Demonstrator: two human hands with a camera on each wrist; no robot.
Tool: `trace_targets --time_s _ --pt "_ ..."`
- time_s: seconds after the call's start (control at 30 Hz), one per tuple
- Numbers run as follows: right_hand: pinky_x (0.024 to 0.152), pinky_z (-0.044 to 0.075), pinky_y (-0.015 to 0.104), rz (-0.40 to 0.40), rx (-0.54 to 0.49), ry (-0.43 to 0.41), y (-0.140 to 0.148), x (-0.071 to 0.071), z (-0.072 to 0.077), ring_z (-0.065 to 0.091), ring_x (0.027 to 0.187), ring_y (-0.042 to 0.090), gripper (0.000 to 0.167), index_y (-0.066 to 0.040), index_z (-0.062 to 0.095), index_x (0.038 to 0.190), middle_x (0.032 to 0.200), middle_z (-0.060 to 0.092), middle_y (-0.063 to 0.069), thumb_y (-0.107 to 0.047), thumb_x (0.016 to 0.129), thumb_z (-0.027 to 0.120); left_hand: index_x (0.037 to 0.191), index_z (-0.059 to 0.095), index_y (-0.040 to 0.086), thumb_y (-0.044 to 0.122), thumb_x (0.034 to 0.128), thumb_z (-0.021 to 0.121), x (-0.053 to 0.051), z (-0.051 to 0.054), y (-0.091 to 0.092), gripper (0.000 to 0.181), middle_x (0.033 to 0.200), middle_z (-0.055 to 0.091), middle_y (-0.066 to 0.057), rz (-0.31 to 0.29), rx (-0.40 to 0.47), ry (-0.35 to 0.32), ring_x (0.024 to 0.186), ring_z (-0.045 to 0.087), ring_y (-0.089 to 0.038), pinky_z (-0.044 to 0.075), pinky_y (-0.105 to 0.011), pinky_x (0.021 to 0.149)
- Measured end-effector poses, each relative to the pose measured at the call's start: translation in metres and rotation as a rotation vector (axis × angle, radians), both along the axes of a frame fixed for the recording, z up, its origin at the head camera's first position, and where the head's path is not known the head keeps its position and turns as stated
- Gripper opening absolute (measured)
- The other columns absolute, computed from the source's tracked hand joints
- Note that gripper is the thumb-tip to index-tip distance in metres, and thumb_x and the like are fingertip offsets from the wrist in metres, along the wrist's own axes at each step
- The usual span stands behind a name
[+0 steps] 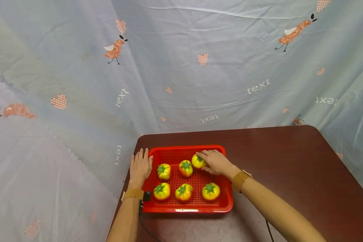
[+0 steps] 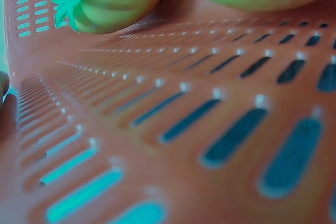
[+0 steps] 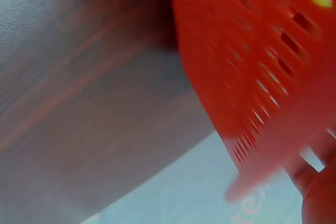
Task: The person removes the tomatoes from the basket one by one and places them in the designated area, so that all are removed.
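A red plastic basket (image 1: 196, 210) holds several yellow-red tomatoes with green leafy tops. The right hand (image 1: 216, 162) reaches over the basket's right rim and grips the tomato (image 1: 198, 162) at the back right, fingers over its top and thumb on the near side. Beside it sits another tomato (image 1: 186, 169). The left hand (image 1: 140, 167) lies flat along the basket's left rim, fingers straight, holding nothing. Nearest to it inside is a tomato (image 1: 164, 172). In the right wrist view, part of the right hand (image 3: 320, 195) shows beyond the basket wall (image 3: 215, 61); its fingertips are hidden.
Three tomatoes line the basket's near side, among them one at the right (image 1: 210, 192). The basket stands on a dark brown table (image 1: 284, 168), toward its left end. A patterned curtain (image 1: 181, 77) hangs behind and to the left. Cables run from both wrists.
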State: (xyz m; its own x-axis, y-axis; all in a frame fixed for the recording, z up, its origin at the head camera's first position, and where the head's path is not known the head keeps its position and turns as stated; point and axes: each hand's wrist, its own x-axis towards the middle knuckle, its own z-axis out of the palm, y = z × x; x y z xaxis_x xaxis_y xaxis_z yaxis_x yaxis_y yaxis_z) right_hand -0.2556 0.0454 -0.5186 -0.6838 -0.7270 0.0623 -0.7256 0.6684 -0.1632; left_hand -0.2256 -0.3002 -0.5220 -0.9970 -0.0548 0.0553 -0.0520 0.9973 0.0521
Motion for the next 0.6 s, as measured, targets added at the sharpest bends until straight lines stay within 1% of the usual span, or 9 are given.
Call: trace_targets --time_s 0.1,0.17,0.27,0.4,0.5,0.6 --pt "0.108 0.041 0.052 -0.006 -0.093 0.01 0.007 -0.002 0.011 0.056 0.124 0.03 0.066 -0.01 0.044 0.147 0.14 0.052 0.012 -0.028 0.09 0.072 0.152 0.03 0.0 0.035 0.1062 0.032 0.0 0.0 0.0 0.058 0.156 0.029 -0.027 -0.004 0.005 0.001 0.141 0.033 -0.044 0.014 -0.058 0.121" --pt "0.11 0.039 0.053 -0.025 -0.119 0.032 0.013 -0.004 0.019 0.054 0.127 0.029 0.068 -0.011 0.043 0.148 0.142 0.051 0.011 -0.026 0.089 0.073 0.152 0.03 0.0 0.035 0.1061 0.032 0.0 0.001 0.0 0.058 0.156 0.029 -0.027 -0.006 0.006 0.0 0.141 0.033 -0.044 0.014 -0.058 0.121" --pt "0.112 0.036 0.055 -0.052 -0.144 0.065 0.023 -0.008 0.029 0.05 0.132 0.03 0.069 -0.011 0.041 0.148 0.144 0.05 0.012 -0.026 0.089 0.073 0.153 0.028 0.0 0.035 0.1062 0.031 0.0 0.0 -0.001 0.058 0.156 0.028 -0.027 -0.002 0.008 -0.007 0.141 0.031 -0.044 0.014 -0.058 0.121" --pt "0.114 0.032 0.058 -0.092 -0.166 0.077 0.04 -0.012 0.04 0.046 0.136 0.032 0.07 -0.011 0.039 0.15 0.148 0.047 0.014 -0.024 0.09 0.072 0.153 0.027 0.0 0.035 0.1063 0.03 -0.001 -0.001 -0.003 0.058 0.157 0.027 -0.027 0.006 0.009 -0.009 0.142 0.031 -0.044 0.013 -0.058 0.121" --pt "0.114 0.031 0.06 -0.117 -0.183 0.09 0.055 -0.014 0.047 0.045 0.136 0.033 0.069 -0.011 0.039 0.15 0.148 0.046 0.015 -0.022 0.09 0.071 0.153 0.027 0.0 0.035 0.1061 0.031 -0.001 -0.002 -0.003 0.058 0.156 0.028 -0.027 0.004 0.013 0.001 0.142 0.031 -0.044 0.014 -0.058 0.121" --pt "0.113 0.033 0.06 -0.133 -0.208 0.119 0.07 -0.015 0.054 0.047 0.134 0.035 0.069 -0.008 0.04 0.149 0.147 0.047 0.015 -0.021 0.089 0.073 0.152 0.03 0.0 0.034 0.1058 0.033 0.0 -0.002 -0.002 0.058 0.155 0.03 -0.027 -0.001 0.014 0.018 0.141 0.033 -0.044 0.015 -0.059 0.12"
